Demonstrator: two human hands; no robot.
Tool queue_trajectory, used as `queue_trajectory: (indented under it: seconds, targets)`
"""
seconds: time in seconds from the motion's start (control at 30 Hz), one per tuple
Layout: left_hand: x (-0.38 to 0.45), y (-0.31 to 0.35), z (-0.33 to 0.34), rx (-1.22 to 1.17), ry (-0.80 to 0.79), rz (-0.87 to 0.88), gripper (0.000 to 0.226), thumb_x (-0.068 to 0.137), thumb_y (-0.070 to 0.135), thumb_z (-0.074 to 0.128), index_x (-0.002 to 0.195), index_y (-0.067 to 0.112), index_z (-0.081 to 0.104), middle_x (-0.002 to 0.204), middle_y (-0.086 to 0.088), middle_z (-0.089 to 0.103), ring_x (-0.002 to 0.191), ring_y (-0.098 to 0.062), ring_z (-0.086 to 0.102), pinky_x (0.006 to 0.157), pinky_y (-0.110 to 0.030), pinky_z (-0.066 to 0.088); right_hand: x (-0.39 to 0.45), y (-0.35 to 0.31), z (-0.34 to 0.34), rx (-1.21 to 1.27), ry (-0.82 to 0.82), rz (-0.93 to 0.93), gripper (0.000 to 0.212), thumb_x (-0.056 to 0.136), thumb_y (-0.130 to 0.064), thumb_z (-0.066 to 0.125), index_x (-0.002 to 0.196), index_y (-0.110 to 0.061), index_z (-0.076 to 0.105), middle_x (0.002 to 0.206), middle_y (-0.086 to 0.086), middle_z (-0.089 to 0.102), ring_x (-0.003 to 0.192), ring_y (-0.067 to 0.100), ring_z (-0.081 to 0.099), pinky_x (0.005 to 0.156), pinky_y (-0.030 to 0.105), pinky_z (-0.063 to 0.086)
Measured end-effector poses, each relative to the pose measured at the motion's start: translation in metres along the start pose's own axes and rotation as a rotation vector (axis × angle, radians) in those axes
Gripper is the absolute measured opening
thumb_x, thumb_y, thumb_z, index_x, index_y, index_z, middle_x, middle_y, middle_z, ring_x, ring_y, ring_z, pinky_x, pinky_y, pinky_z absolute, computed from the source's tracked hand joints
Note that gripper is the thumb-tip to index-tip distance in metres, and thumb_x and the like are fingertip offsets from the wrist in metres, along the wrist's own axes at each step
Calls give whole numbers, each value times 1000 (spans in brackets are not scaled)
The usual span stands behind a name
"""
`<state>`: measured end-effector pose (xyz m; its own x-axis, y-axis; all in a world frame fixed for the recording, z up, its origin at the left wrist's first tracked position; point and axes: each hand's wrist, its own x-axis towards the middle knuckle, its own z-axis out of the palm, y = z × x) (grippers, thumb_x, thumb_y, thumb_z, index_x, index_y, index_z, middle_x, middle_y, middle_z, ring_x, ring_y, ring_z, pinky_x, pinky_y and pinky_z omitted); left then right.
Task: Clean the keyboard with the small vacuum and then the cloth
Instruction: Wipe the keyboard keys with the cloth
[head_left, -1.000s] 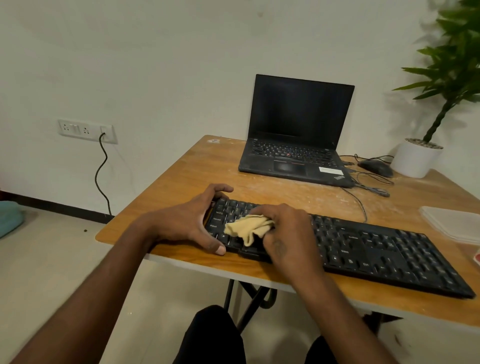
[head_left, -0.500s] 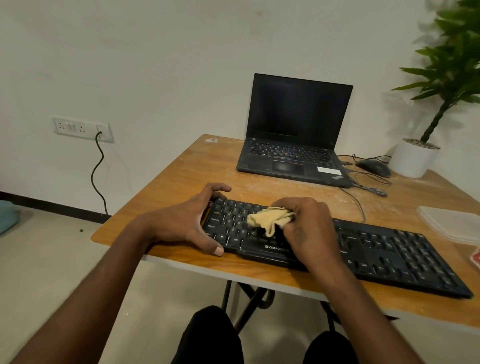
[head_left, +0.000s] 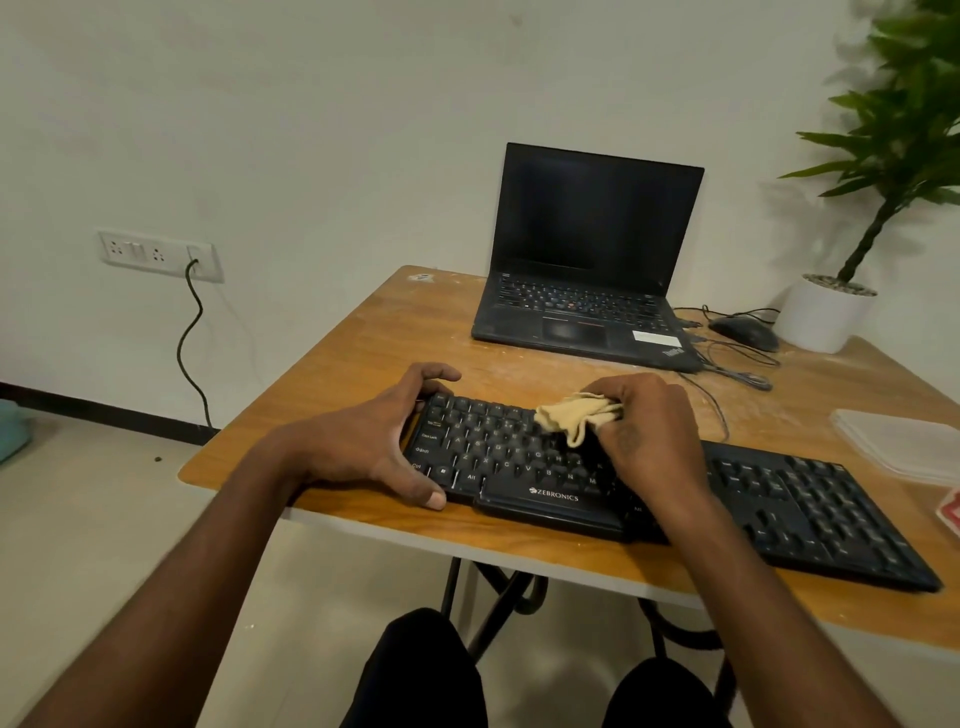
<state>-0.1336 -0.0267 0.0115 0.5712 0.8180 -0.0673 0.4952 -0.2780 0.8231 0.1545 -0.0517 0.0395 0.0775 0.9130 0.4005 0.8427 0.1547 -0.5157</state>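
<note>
- Head view, far left: a wall socket (head_left: 161, 253) with a dark cable (head_left: 191, 338) hanging to the floor, well apart from the work.
- Next comes the left hand (head_left: 374, 441), clamped on the left end of the black keyboard (head_left: 779, 499); fingers curl over the far edge, thumb presses the near edge, so it grips the keyboard and steadies it on the desk (head_left: 332, 374).
- Over the letter keys, the right hand (head_left: 649, 436) pinches a bunched tan cloth (head_left: 576, 415), fingers curled round it, with the cloth touching the upper key rows.
- No vacuum shows anywhere, so I judge this to be the cloth stage, with the right half of the keys probably not yet wiped.
- Behind sits an open laptop (head_left: 587, 291), screen dark; to its right a mouse (head_left: 743, 332) and loose wires (head_left: 727, 364), then a white plant pot (head_left: 826, 312) and a clear plastic lid (head_left: 904, 441).
- Risks: the keyboard's near edge lies close to the desk's front lip, so a hard stroke toward the body could nudge it off if the left grip slackens.
- Bunched so tightly, the cloth may skate over key tops and leave dust in the gaps, or snag a keycap.
- A long sweep rightward could catch the keyboard's wire.
- Pale dust lies on the desk beside the keyboard; a trailing cloth could drag it back onto the keys.
</note>
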Motion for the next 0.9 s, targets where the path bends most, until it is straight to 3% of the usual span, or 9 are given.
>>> queue_trajectory:
  seconds: [0.13,0.4,0.5,0.6,0.77,0.9]
  targets:
    - [0,2,0,3,-5,1,119,67,19,96,148,56,16,146,20,36,129,-1,49,94,-10,51,0,-23,22,53,-16,-62,38,83,7,67,105,-22,78,87,-3,77,70,7,64,62,31,58]
    - [-2,4,1,27,3,-18,121,70,25,97,148,59,11,148,17,40,130,-8,53,101,-23,53,11,-70,60,135,-126,-215,36,82,0,69,107,-25,78,99,-1,77,90,15,68,78,39,59]
    - [-2,4,0,18,-6,-8,123,69,25,98,148,60,10,150,18,35,133,-7,49,102,-21,52,17,-59,51,106,-171,-197,30,86,-4,71,106,-25,78,102,-3,77,92,11,66,78,31,57]
    - [-1,1,0,13,-2,2,125,70,18,97,151,54,9,146,19,37,133,-3,47,99,-15,52,19,-36,32,69,-159,-109,29,87,-1,70,108,-20,78,103,-2,76,78,2,59,66,17,47]
    - [1,-1,0,2,7,11,128,69,17,99,152,53,9,147,15,40,132,-10,52,103,-23,54,13,-49,40,119,-133,-123,34,85,3,68,108,-19,78,103,1,76,91,12,65,79,29,56]
    - [-1,1,0,45,19,-13,124,66,35,100,147,59,10,147,15,45,133,-13,51,108,-28,50,9,-86,64,194,-193,-223,39,79,4,67,99,-27,81,90,-2,76,79,14,67,72,39,59]
